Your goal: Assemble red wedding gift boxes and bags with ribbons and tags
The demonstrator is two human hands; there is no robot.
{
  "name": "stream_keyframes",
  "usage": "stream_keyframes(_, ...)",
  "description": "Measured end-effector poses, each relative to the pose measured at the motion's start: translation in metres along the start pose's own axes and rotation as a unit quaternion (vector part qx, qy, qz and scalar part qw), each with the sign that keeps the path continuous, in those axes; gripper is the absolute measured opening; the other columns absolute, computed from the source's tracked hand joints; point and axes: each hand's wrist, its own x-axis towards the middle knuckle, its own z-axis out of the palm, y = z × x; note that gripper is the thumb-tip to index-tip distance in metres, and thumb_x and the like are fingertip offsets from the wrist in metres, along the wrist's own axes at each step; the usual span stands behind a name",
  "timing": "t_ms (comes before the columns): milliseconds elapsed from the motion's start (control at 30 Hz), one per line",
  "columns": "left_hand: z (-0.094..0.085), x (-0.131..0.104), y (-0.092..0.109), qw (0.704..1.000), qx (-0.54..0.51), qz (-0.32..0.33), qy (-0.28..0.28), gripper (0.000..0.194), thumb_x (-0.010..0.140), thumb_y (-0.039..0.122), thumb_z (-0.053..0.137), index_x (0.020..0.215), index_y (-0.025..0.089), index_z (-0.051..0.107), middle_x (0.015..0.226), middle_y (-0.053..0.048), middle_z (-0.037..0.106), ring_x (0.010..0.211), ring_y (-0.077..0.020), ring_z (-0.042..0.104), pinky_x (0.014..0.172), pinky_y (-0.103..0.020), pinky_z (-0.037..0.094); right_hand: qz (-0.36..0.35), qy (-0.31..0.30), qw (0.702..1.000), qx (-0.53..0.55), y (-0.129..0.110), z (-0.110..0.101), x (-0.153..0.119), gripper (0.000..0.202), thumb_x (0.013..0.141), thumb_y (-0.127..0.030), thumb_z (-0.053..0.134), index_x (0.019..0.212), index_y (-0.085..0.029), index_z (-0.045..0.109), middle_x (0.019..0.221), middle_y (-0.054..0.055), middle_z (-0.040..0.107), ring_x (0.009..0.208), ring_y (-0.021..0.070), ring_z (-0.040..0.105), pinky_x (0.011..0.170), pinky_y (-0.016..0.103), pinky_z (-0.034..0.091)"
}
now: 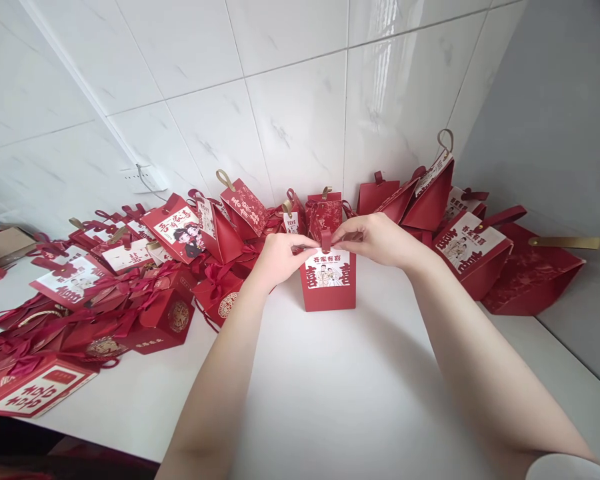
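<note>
A red gift box (pixel 330 299) with a white printed panel of a cartoon couple stands upright on the white table (pixel 300 400). A red strap loop rises from its top edge. From the left, my left hand (pixel 285 257) pinches the upper left corner beside the loop, thumb and forefinger together. My right hand (pixel 375 237) grips the upper right corner on the other side of the loop, its fingers bent. The back of the box is hidden from me.
Several red gift boxes (pixel 155 313) with ribbons are heaped at the left. More stand along the tiled wall (pixel 295 120), and others, including a red box with a gold strap (pixel 530 273), lie at the right by a grey panel (pixel 545 147). A wall socket (pixel 145 179) is behind.
</note>
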Motion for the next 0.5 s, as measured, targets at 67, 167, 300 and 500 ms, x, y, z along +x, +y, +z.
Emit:
stream_keyframes(67, 0.000, -0.001, 0.000, 1.000, 0.007, -0.004, 0.004, 0.016, 0.083, 0.028, 0.064, 0.092, 0.024, 0.076, 0.096, -0.001, 0.076, 0.085, -0.0174, 0.070, 0.088, -0.034, 0.055, 0.000, -0.001, 1.000, -0.006, 0.001, 0.001, 0.001, 0.013, 0.083, -0.024, 0.062, 0.086, -0.026, 0.075, 0.087, -0.003, 0.075, 0.078, 0.0172, 0.068, 0.069, 0.028, 0.050)
stream_keyframes(167, 0.001, -0.001, 0.000, 1.000, 0.011, -0.004, 0.001, 0.015, 0.082, 0.027, 0.064, 0.091, 0.023, 0.077, 0.094, -0.001, 0.076, 0.085, -0.0174, 0.070, 0.086, -0.034, 0.056, 0.002, -0.011, 1.000, -0.013, 0.000, 0.002, 0.001, 0.014, 0.083, -0.022, 0.062, 0.085, -0.026, 0.076, 0.085, -0.003, 0.076, 0.076, 0.0168, 0.068, 0.068, 0.028, 0.050)
stream_keyframes(300, 0.002, 0.000, 0.000, 1.000, 0.003, 0.007, -0.008, 0.014, 0.083, 0.026, 0.063, 0.088, 0.022, 0.075, 0.092, -0.001, 0.075, 0.083, -0.0164, 0.069, 0.082, -0.032, 0.055, 0.016, -0.028, 0.999, -0.010, -0.004, 0.000, 0.001, 0.015, 0.084, -0.023, 0.061, 0.083, -0.025, 0.076, 0.083, -0.004, 0.075, 0.074, 0.0156, 0.067, 0.068, 0.027, 0.049)
stream_keyframes(500, 0.012, 0.002, -0.001, 0.999, -0.038, 0.002, 0.013, 0.019, 0.083, 0.036, 0.064, 0.085, 0.018, 0.070, 0.086, -0.003, 0.073, 0.080, -0.0160, 0.066, 0.076, -0.028, 0.050, 0.009, -0.027, 1.000, 0.008, -0.001, 0.003, 0.002, 0.014, 0.084, -0.025, 0.061, 0.083, -0.026, 0.075, 0.081, -0.003, 0.075, 0.073, 0.0174, 0.067, 0.067, 0.030, 0.049)
